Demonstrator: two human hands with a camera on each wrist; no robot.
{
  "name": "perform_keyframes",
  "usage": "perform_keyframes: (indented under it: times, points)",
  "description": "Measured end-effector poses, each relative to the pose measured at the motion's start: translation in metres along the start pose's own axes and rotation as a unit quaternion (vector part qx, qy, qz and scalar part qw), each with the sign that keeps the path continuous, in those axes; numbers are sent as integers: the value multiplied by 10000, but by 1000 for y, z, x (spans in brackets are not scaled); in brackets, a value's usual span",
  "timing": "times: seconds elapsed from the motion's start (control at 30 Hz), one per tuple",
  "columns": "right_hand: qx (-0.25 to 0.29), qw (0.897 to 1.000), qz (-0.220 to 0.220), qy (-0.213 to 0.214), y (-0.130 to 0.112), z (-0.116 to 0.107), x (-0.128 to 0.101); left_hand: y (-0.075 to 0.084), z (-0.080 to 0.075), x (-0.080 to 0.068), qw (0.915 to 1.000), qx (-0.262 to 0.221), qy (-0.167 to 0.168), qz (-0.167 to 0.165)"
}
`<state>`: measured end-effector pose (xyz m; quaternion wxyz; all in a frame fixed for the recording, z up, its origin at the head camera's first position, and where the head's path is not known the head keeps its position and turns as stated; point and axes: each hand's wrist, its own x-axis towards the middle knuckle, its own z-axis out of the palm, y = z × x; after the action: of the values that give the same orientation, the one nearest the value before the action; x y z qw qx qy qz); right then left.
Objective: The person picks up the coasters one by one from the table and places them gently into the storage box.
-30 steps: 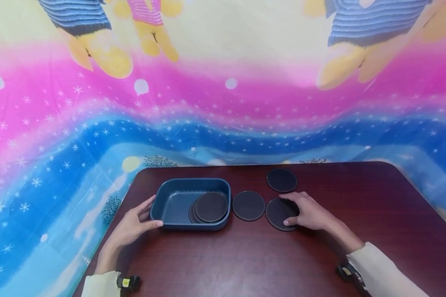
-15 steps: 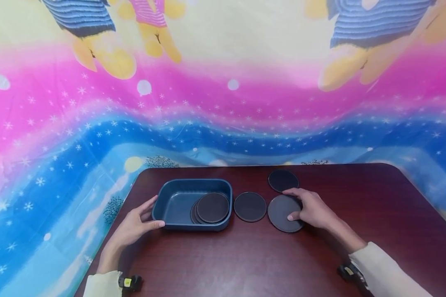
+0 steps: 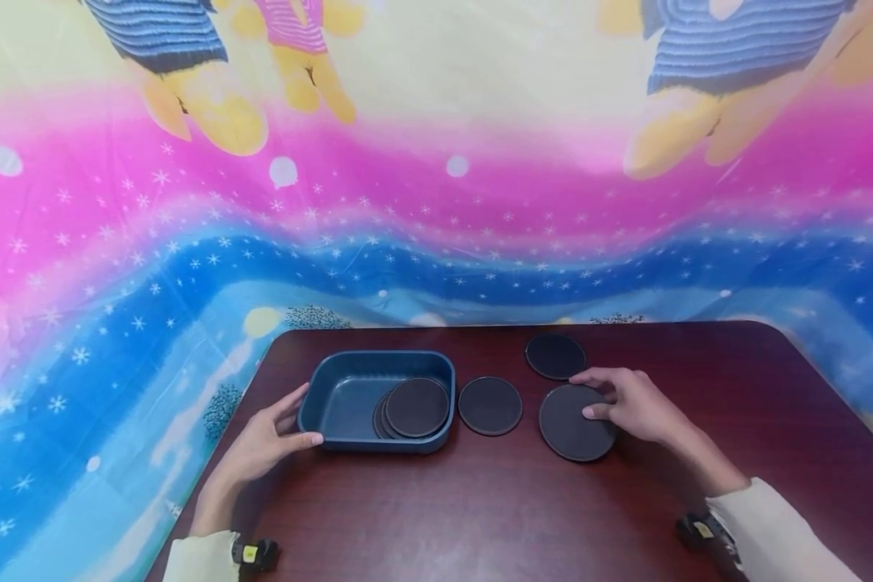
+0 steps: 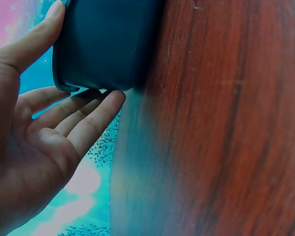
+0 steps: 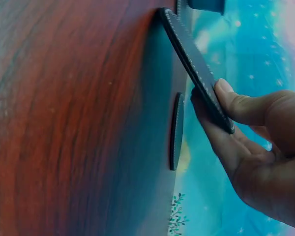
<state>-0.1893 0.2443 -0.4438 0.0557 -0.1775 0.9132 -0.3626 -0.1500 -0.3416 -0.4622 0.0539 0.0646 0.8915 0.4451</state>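
Note:
My right hand (image 3: pixel 643 404) pinches a round dark coaster (image 3: pixel 576 424) between thumb and fingers. In the right wrist view that coaster (image 5: pixel 194 64) is tilted, its upper part raised off the tabletop, and shows light stitching round its edge. My left hand (image 3: pixel 255 440) holds the left end of a dark blue rectangular box (image 3: pixel 374 444), thumb at the front corner and fingers along the end wall. The left wrist view shows the box's outer wall (image 4: pixel 105 49) between thumb and fingers. Inside the box, at its right end, lies an overlapping stack of coasters (image 3: pixel 416 406).
One coaster (image 3: pixel 491 406) lies flat just right of the box. Another coaster (image 3: pixel 555 356) lies farther back, near the right fingertips. All stand on a dark red wooden table (image 3: pixel 451 517), with a printed cloth backdrop (image 3: pixel 436 202) behind its far edge.
My right hand has lifted the coaster off the table and drawn it a little to the right, tilting it. The left hand and the box stay in place.

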Motion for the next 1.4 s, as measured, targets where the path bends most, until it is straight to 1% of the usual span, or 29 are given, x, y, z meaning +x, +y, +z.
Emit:
perform_keyframes:
  times: [0.07,0.2,0.3,0.4,0.47,0.6,0.77,0.87,1.0,1.13,1.23,1.4]
  points:
    - [243,9996,125,-61,1,-3,-2,1,0,0,10000,1,-22,25]
    - [802,9949,577,-227,2,-8,-5,2,-1,1,10000,-12,-62,42]
    - [1301,9868,882,-392,3,-12,-6,4,-1,1,10000,-1,-76,13]
    - [1677,9792,1024,-507,4,-14,-7,5,-1,0,10000,-11,-68,-10]
    - [1875,9750,1053,-553,5,-15,-7,5,-1,0,10000,2,-86,17]
    - [2135,9699,1005,-593,7,-15,-7,5,-1,1,10000,30,-75,18]
    - [2421,9637,985,-547,8,-14,-10,5,-1,1,9999,79,-64,-5]
    - [2508,9616,998,-492,8,-13,-11,4,-1,1,9999,79,-80,18]
    - [2521,9615,1016,-402,10,-10,-12,4,-1,1,10000,59,-80,6]
    - [2790,9538,1067,-335,10,-7,-11,3,-1,0,10000,51,-83,-14]
    - [3041,9457,1112,-267,9,-5,-10,3,-1,-1,10000,14,-84,-6]
    - [3308,9371,1098,-163,6,-2,-9,3,-1,-1,9999,-49,-101,3]
